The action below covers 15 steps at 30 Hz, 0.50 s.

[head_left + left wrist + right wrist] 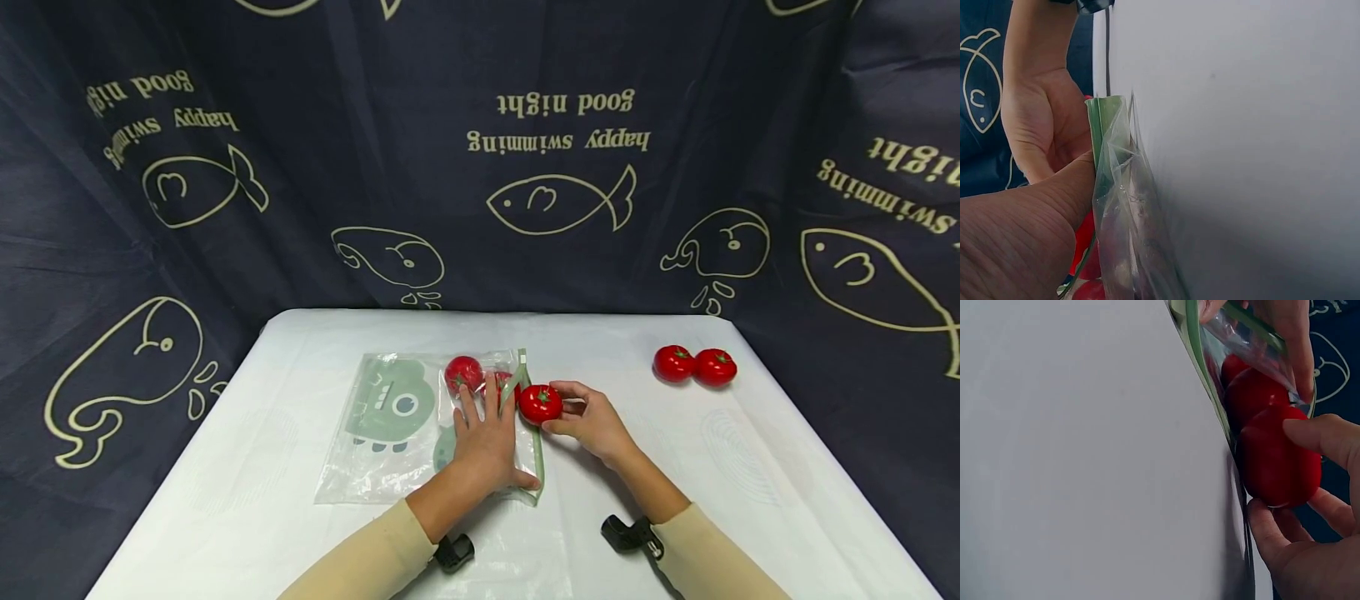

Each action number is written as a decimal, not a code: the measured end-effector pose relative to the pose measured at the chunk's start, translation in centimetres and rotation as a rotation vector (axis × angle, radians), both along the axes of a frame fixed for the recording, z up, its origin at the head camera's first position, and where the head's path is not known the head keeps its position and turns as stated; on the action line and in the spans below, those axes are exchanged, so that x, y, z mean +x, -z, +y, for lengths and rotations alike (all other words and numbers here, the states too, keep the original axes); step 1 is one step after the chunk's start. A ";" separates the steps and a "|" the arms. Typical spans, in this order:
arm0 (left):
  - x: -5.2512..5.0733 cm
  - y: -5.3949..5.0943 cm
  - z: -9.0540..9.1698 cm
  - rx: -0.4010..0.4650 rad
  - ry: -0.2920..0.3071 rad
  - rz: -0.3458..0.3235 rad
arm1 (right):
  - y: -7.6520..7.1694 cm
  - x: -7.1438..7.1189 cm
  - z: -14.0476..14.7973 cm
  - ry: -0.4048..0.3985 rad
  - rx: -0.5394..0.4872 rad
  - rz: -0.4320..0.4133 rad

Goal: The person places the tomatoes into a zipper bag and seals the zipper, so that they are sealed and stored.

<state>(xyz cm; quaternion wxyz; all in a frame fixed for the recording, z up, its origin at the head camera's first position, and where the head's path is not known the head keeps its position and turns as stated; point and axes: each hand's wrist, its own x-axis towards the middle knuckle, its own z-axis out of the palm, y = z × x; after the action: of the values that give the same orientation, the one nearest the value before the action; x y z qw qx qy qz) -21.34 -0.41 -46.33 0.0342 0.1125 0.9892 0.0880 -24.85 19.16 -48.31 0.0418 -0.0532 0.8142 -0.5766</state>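
Note:
A clear zip bag with green edging and a dinosaur print lies on the table, its mouth to the right. Two red tomatoes are inside, one tomato further in and another near the mouth. My left hand rests on the bag by the mouth, fingers spread and straight, thumb at the green edge. At the mouth, my right hand holds a third tomato between thumb and fingers. In the right wrist view this tomato sits against the one behind it, between the parted green edges.
Two more tomatoes, one beside the other, stand at the back right of the white table. A dark cloth with fish and whale drawings hangs behind. Each wrist carries a black camera mount.

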 end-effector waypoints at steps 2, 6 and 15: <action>0.0 0.0 0.0 -0.005 0.005 0.003 | 0.0 0.0 -0.1 0.011 0.024 0.001; 0.1 -0.1 0.0 -0.011 0.014 0.012 | 0.1 -0.1 -0.3 0.024 0.013 -0.006; 0.1 -0.1 -0.1 -0.012 0.022 0.027 | -0.2 -0.1 -0.7 0.022 -0.048 0.003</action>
<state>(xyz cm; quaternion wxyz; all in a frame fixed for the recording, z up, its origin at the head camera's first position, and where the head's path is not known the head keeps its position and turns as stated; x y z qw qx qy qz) -21.21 -0.50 -46.23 0.0223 0.1244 0.9887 0.0800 -24.93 18.46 -48.14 0.0329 -0.0463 0.8006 -0.5965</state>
